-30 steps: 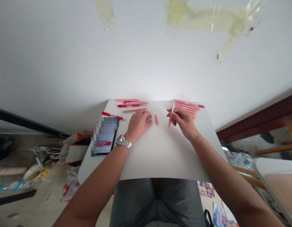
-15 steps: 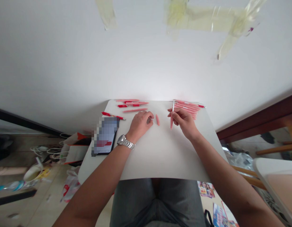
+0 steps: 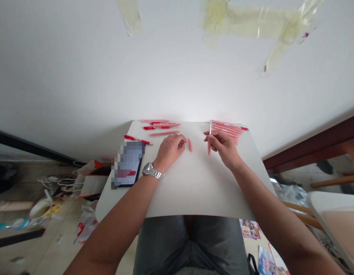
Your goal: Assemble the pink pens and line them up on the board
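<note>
My right hand (image 3: 221,145) holds a pen (image 3: 209,145) nearly upright between thumb and fingers. Its lower part is pink and its slim upper part looks silvery. My left hand (image 3: 171,149) rests on the white table (image 3: 194,187), fingers loosely curled, with a gap by the thumb and nothing visible in them. Just right of its fingertips lies a short pink pen piece (image 3: 190,145). A row of pink pens (image 3: 227,129) lies behind my right hand. Beyond my left hand are a pink pen (image 3: 164,133) and several red and pink pens (image 3: 158,127).
A phone (image 3: 129,164) lies at the table's left side, with a red pen (image 3: 136,140) at its top edge. The wall (image 3: 177,76) stands directly behind the table. Bags (image 3: 92,179) are on the floor at left; a white chair (image 3: 334,214) stands at right.
The short pink piece has tilted slightly, its near end shifting a little left. The pen in my right hand has swung slightly at its lower end. Both hands stay nearly still.
</note>
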The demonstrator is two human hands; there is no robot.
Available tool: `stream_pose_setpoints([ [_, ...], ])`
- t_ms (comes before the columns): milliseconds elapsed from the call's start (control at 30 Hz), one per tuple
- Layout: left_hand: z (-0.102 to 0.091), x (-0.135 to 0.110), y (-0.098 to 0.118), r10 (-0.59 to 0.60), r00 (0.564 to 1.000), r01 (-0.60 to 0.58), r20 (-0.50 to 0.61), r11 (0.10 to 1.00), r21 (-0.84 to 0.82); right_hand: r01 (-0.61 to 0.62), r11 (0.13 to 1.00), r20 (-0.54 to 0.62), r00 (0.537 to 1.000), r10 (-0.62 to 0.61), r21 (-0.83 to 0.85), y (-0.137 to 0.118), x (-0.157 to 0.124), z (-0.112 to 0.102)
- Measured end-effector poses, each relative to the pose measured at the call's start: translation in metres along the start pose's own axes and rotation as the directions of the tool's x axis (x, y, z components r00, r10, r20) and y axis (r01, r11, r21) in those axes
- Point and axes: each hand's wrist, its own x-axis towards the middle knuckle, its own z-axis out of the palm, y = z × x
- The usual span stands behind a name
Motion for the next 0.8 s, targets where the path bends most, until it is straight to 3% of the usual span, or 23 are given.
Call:
stream_pose_setpoints([
  [200, -0.001, 0.001, -0.004, -0.015, 0.999, 0.012, -0.037, 0.997, -0.082, 0.000, 0.999, 0.007, 1.000, -0.001, 0.041, 0.002, 0.000, 0.000],
  [400, -0.006, 0.005, -0.009, -0.141, 0.983, 0.125, -0.115, 0.983, -0.135, -0.001, 0.999, 0.005, 1.000, 0.000, 0.040, -0.001, -0.001, 0.000],
  [700, -0.023, 0.008, -0.019, -0.234, 0.952, 0.210, -0.197, 0.969, -0.132, 0.016, 0.999, 0.009, 1.000, -0.016, 0.038, 0.000, 0.000, -0.001],
  [800, -0.028, 0.009, -0.022, -0.227, 0.966, 0.212, -0.124, 0.969, -0.123, 0.027, 0.999, 0.014, 1.000, -0.028, 0.034, 0.002, 0.000, -0.002],
])
